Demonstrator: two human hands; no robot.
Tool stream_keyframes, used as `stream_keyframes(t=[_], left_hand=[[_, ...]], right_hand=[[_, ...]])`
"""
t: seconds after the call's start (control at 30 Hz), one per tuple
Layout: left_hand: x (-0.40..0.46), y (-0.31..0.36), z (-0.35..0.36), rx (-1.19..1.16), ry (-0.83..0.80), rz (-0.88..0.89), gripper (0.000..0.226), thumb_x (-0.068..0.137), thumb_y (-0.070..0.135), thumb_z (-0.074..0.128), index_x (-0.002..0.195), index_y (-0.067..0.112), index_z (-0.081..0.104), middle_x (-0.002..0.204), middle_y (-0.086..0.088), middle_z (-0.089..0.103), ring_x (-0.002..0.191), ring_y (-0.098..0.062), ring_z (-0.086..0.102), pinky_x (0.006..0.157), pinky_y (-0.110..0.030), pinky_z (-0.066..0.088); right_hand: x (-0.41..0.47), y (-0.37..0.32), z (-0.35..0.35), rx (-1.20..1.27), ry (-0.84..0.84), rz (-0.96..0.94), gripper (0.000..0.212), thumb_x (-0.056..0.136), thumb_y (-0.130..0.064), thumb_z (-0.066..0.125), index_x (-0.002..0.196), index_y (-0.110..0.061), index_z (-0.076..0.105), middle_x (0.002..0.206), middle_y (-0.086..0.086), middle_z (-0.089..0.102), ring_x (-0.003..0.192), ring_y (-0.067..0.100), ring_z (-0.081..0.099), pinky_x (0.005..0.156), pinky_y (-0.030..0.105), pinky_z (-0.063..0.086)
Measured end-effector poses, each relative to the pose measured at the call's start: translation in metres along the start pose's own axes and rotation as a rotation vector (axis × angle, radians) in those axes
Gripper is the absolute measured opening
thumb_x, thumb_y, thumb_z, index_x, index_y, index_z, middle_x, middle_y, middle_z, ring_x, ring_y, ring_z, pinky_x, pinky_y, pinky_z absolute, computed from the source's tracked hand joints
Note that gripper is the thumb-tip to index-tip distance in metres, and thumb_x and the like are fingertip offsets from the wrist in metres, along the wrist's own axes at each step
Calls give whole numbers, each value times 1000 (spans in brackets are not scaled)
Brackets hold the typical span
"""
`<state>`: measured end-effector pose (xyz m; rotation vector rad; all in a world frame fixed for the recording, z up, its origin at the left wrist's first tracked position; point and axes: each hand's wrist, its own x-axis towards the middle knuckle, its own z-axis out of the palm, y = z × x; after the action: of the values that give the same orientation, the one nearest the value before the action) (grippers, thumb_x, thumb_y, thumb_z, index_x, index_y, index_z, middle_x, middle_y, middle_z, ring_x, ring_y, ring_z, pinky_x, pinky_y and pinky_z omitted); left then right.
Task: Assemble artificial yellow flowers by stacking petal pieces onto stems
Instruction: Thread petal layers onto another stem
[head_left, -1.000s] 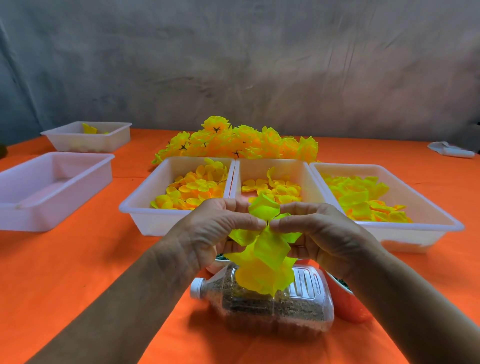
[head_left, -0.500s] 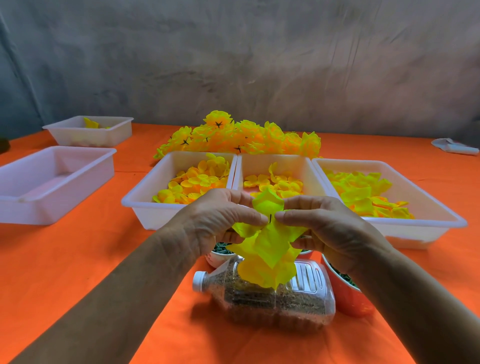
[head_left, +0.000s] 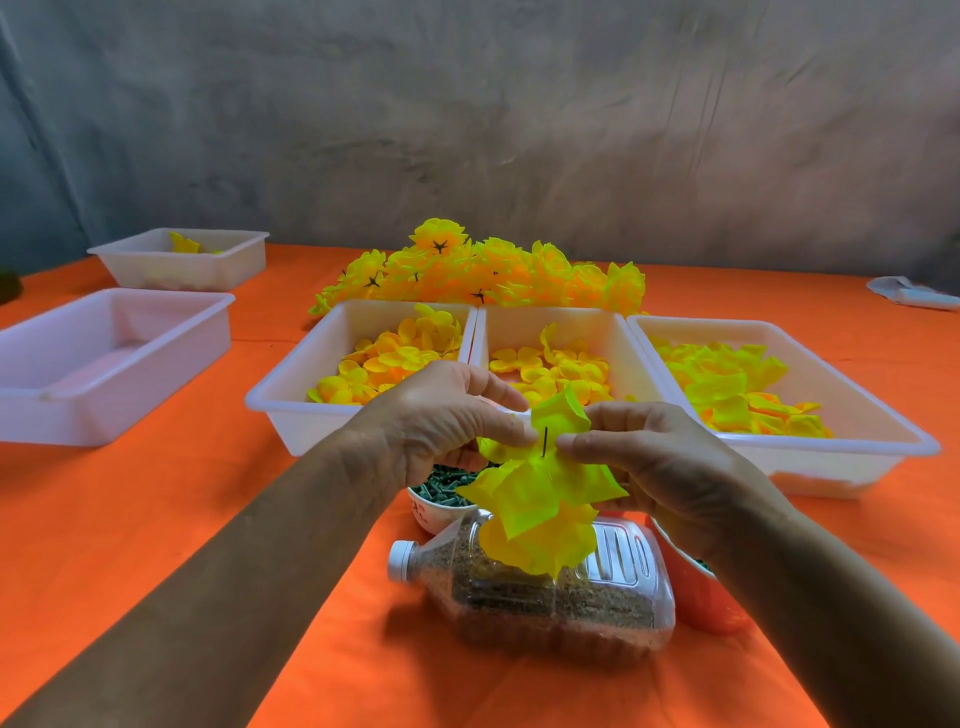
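A yellow petal stack (head_left: 540, 499) hangs in front of me, with a thin dark stem (head_left: 544, 441) poking up through its top. My left hand (head_left: 441, 421) pinches the petals from the left and my right hand (head_left: 654, 457) pinches them from the right, fingertips nearly meeting at the stem. Behind my hands stand three white trays of loose yellow petals: left tray (head_left: 291, 395), middle tray (head_left: 608, 332), right tray (head_left: 872, 415). A pile of finished yellow flowers (head_left: 483, 270) lies behind the trays.
A clear plastic bottle of brown grains (head_left: 545, 597) lies on the orange tablecloth under my hands. A white bowl of green stems (head_left: 441, 499) and a red bowl (head_left: 706, 597) flank it. Two white trays (head_left: 104, 364) (head_left: 182, 260) sit at the left.
The stem tip now stands out further above the petals, which have slid down and spread. Both hands keep their pinch at the same place.
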<state>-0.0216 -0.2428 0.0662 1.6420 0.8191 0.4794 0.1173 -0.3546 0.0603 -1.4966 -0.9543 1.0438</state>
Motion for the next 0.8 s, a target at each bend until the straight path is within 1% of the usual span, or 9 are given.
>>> stream_keyframes(t=[0.07,0.13,0.23,0.33,0.4,0.53,0.63,0.7,0.8], left_hand=[[1,1,0,19,-6,-2,25,72,7,77,93,14,67,77,1,63,65,-10,58,44,-17,43],[1,2,0,38,-12,-4,25,71,8,78,93,15,67,78,1,62,67,-11,58,45,-19,43],[2,3,0,63,-19,-3,26,70,7,78,92,16,67,81,0,61,68,-12,57,44,-17,42],[3,3,0,82,-23,-3,26,71,6,78,92,15,67,79,0,60,65,-11,55,42,-15,41],[3,3,1,102,-23,-1,25,70,6,78,91,15,67,77,2,58,64,-11,54,41,-15,41],[4,2,1,135,-23,0,26,69,5,79,91,14,67,75,2,54,61,-11,50,41,-16,41],[5,-1,3,165,-26,-1,27,69,6,80,91,15,67,80,-1,56,65,-15,51,43,-17,43],[5,-2,3,176,-32,1,26,69,6,80,89,16,67,86,-4,58,69,-16,52,43,-16,43],[7,-4,3,192,-31,6,25,69,6,80,89,16,67,98,-9,61,78,-20,56,44,-16,44]], right_hand=[[0,1,0,48,2,-3,10,79,-1,66,86,-7,71,77,10,72,62,17,68,57,29,55],[-1,2,2,81,-7,-13,13,78,5,65,86,-5,71,73,10,71,56,14,67,48,23,52],[-1,5,2,32,-4,-16,15,79,4,65,87,-6,71,71,7,71,53,11,65,45,18,48],[0,6,1,-2,11,-17,16,78,4,66,90,-6,71,62,0,69,44,5,60,39,11,39],[0,7,1,-5,10,-12,17,78,4,66,90,-6,71,64,2,70,47,8,62,41,12,40],[3,10,0,-89,41,-9,16,77,-1,68,88,-11,73,76,8,69,63,18,59,53,21,40],[4,12,1,-148,40,-10,14,77,-2,69,85,-13,73,62,-2,65,44,3,50,42,16,36],[4,13,2,-168,46,-18,13,77,-1,69,84,-12,72,55,-7,62,37,-1,44,40,15,34],[4,14,2,-205,51,-35,12,75,-2,71,82,-13,72,62,-6,64,39,-3,45,42,16,36]])
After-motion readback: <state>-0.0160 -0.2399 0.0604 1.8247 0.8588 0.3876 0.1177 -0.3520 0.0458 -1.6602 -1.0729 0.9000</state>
